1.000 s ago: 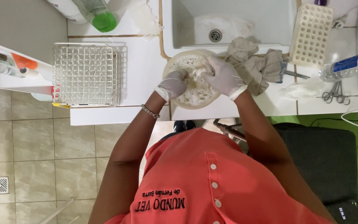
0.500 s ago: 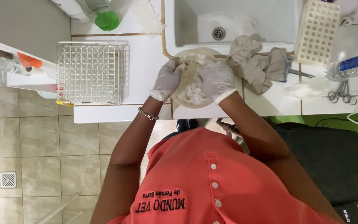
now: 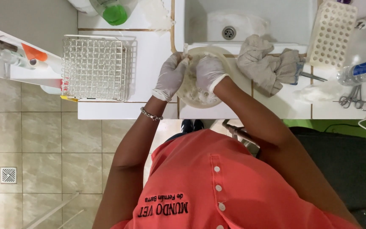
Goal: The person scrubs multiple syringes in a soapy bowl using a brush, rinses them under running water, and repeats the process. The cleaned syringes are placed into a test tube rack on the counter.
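Both gloved hands in a round pale basin [image 3: 200,95] on the desk [image 3: 250,111] edge, just before the sink [image 3: 276,21]: left hand [image 3: 170,76] curled over its rim, right hand [image 3: 208,73] bent into it, grip unclear. Crumpled grey cloth [image 3: 267,63] just right of the hands; wire rack [image 3: 96,68] to their left.

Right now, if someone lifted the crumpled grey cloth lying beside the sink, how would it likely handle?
The grey cloth lies in loose folds, so it would probably hang floppy and sag. It looks thin and light for its size. It is unlikely to roll or tip, though it lies against the metal tool beside it and might drag that along. Whether it is wet cannot be told.
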